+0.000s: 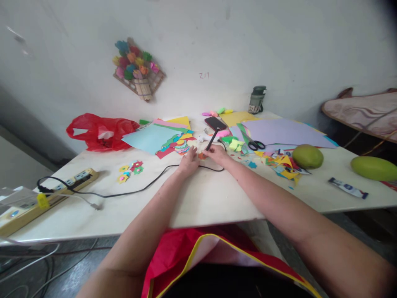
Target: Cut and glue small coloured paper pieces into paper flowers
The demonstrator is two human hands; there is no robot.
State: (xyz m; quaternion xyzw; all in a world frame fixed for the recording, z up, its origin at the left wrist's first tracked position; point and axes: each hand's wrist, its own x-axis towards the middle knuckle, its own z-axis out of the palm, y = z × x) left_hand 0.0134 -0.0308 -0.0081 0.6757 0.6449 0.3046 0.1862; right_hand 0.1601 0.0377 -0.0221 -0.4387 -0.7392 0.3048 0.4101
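A dark, slender pen-like stick (212, 139) slants upward from the fingers of my right hand (217, 153), which are closed round its lower end. Beside it, my left hand (189, 161) rests on the table with its fingers near a small orange paper piece (202, 156); whether it grips anything is too small to tell. Layered coloured paper shapes (181, 147) lie just behind my left hand. A white glue gun (204, 137) is partly visible behind both hands. Several finished-looking paper flowers (136, 167) lie to the left.
A black cable (130, 193) runs from the power strip (74, 181) past my wrists. Black-handled scissors (256, 145), paper scraps (283, 165), a phone (215, 123) and green fruit (307, 156) are to the right and behind. A red bag (108, 128) sits at the back left.
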